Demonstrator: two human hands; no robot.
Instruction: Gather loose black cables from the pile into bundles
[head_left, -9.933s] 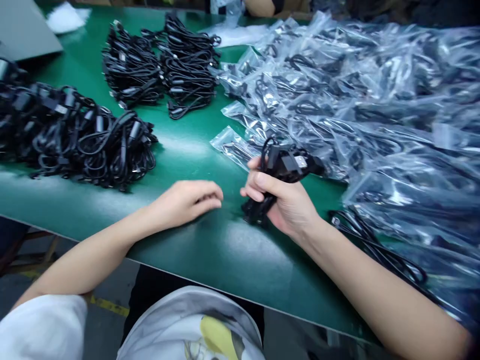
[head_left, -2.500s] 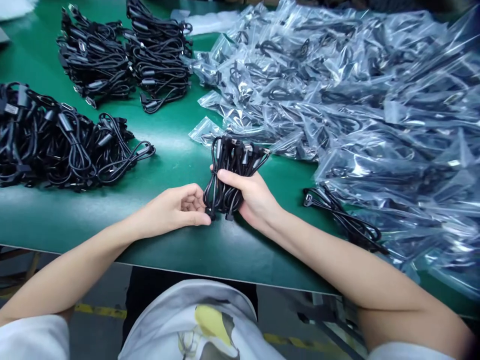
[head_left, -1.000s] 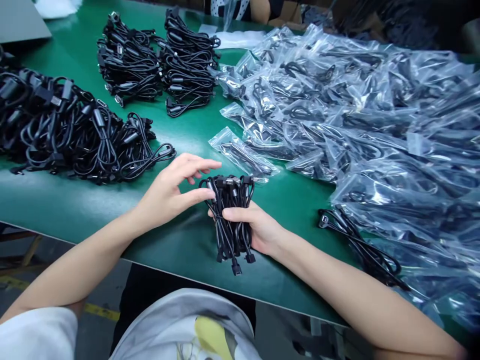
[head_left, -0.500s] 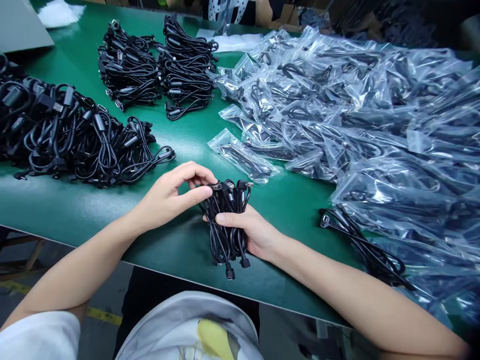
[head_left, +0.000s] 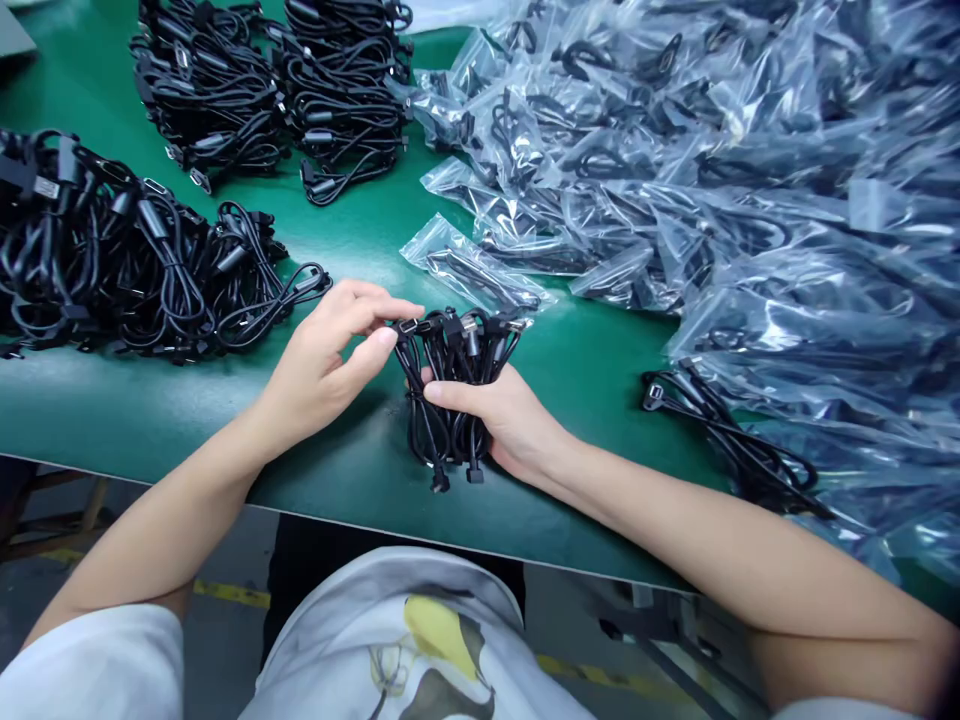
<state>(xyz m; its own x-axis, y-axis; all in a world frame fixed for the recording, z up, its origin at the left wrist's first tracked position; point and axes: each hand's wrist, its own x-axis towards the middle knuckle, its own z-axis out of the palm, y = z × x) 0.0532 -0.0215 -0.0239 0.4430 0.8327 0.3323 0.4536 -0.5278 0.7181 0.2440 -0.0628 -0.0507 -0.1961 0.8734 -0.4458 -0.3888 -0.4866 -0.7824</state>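
My right hand (head_left: pixel 517 420) is wrapped around a bunch of black coiled cables (head_left: pixel 457 400), held upright above the table with the thumb across its front. Metal-tipped plugs fan out at the top of the bunch, and a few more connectors hang below the hand. At the bunch's upper left, the thumb and forefinger of my left hand (head_left: pixel 330 350) close on a cable connector (head_left: pixel 407 327). Beyond the bunch, near its top, lies a clear plastic bag (head_left: pixel 480 270) with a dark cable inside.
Black bundled cables (head_left: pixel 165 260) form a heap at the left, with two stacks (head_left: pixel 341 95) farther back. Many bagged cables (head_left: pixel 637 200) cover the right side. An unbagged cable bundle (head_left: pixel 727 430) lies near my right forearm. The green table's (head_left: pixel 330 480) front edge crosses before me.
The view has tilted down and shifted, so the things on the table sit higher in the picture. The plugs in the bunch are more spread, and my left fingers are at its outer left connector.
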